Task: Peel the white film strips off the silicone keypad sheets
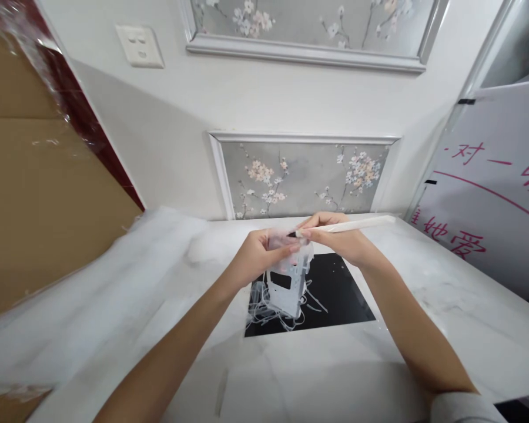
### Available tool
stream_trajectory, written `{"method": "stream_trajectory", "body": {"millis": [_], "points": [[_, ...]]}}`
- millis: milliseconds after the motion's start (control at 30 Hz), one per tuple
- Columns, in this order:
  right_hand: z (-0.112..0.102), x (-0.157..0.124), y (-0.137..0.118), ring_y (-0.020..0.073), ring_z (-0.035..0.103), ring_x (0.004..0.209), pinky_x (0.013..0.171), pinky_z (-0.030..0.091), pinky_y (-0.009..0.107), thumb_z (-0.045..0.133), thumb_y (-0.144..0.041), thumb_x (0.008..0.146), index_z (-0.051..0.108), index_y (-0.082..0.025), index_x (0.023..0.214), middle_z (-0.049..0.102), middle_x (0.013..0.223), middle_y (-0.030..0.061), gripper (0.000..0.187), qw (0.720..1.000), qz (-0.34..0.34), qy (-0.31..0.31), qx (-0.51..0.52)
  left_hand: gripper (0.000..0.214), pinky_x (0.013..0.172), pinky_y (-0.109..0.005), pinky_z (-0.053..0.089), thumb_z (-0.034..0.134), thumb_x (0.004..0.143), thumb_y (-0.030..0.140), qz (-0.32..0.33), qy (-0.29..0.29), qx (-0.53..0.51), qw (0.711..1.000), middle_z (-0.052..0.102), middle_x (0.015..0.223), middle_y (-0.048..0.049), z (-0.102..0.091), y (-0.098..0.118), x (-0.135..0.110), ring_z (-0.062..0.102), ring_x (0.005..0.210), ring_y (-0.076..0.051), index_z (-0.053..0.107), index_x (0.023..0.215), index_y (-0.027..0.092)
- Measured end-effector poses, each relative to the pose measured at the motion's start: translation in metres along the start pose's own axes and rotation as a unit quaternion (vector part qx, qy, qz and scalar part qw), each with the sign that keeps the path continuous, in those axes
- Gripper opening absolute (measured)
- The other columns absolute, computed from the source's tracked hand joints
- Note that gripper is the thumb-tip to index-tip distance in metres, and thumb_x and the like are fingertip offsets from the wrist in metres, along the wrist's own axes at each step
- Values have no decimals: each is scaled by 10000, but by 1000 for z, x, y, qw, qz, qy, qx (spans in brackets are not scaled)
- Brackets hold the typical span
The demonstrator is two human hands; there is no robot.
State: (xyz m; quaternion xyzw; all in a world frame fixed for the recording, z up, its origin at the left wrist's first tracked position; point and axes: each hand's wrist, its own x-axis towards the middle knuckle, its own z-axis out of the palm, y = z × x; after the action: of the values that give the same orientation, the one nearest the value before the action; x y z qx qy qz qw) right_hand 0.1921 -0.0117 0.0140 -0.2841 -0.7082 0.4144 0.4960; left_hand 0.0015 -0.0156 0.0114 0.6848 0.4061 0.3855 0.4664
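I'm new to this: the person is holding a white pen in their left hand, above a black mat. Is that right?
Not quite. The head view shows the white pen in the right hand, not the left. The left hand holds a clear plastic piece. The pen is above the black mat, as you said.

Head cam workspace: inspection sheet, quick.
surface: white marble-look counter with a black sheet on it
job's things: plastic frame, white pen, dark tip at the frame's top
clutter: thin white strands around the frame; white plastic film at left
grippers: left hand holds the frame; right hand holds the pen
cables: nothing seen
surroundings: cardboard, floral wall panel, wall socket, whiteboard with red writing
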Motion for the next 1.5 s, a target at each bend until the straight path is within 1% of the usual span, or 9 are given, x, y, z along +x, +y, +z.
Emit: {"method": "stream_trajectory", "body": {"millis": [267,467,567,700,800,1033,1200,1333,1500], "points": [[-21,-1,-5,107,600,628,634,471,250,709,-332,727,646,-173,694,672,665,8,174,988,-55,139,46,765,924,-335,469,684,706,487,-23,-66,164,984,461,1345,-116,-26,-34,26,497,1206,-236,341,1349,254],[-33,-4,-12,102,581,607,584,473,240,705,-336,730,609,-185,666,635,645,-10,190,972,-96,196,92,468,704,-337,513,546,767,592,-57,-47,250,965,668,878,-99,-31,-32,25,645,825,-232,599,941,160],[-31,-3,-14,87,561,586,556,464,222,725,-338,705,610,-191,665,614,637,-22,190,963,-98,225,112,514,553,-274,504,509,783,622,-96,-184,218,954,660,626,-84,-21,-25,17,647,622,-196,632,671,136],[-28,-1,-14,76,552,584,547,456,209,739,-337,684,627,-188,691,606,643,-28,187,952,-106,246,149,631,577,-277,543,476,781,673,-134,-419,45,897,690,998,-152,0,-34,14,684,843,-243,648,1078,144],[-27,-1,-13,90,569,613,574,465,230,727,-346,701,617,-186,709,622,682,-17,195,949,-120,252,150,780,615,-329,562,492,708,743,-171,-488,-128,846,628,1165,-164,18,-49,17,659,961,-290,505,1262,194],[-39,-10,-20,144,610,646,631,505,308,682,-381,743,614,-205,727,638,708,7,190,945,-120,305,5,189,798,-285,555,627,810,323,-120,-23,-323,938,680,1036,-118,22,-40,22,660,982,-216,583,806,139],[-56,-21,-30,125,565,577,554,478,278,713,-370,713,651,-205,699,641,695,9,177,926,-85,340,-140,156,820,-218,538,625,785,235,42,163,-292,941,655,1117,-8,-5,-20,27,646,997,-136,536,907,194],[-53,-19,-27,122,570,620,611,490,280,715,-378,709,628,-193,683,626,690,-1,206,951,-75,279,-111,303,652,-251,565,682,733,334,36,92,-123,988,704,990,-99,-28,-5,19,694,785,-185,609,955,140],[-23,-8,-14,170,611,945,776,512,313,652,-335,776,614,-171,712,671,962,51,181,1000,-10,11,17,392,514,-177,498,662,774,350,-41,-129,68,988,717,686,-49,-40,12,1,673,607,-150,634,1126,180]]}}
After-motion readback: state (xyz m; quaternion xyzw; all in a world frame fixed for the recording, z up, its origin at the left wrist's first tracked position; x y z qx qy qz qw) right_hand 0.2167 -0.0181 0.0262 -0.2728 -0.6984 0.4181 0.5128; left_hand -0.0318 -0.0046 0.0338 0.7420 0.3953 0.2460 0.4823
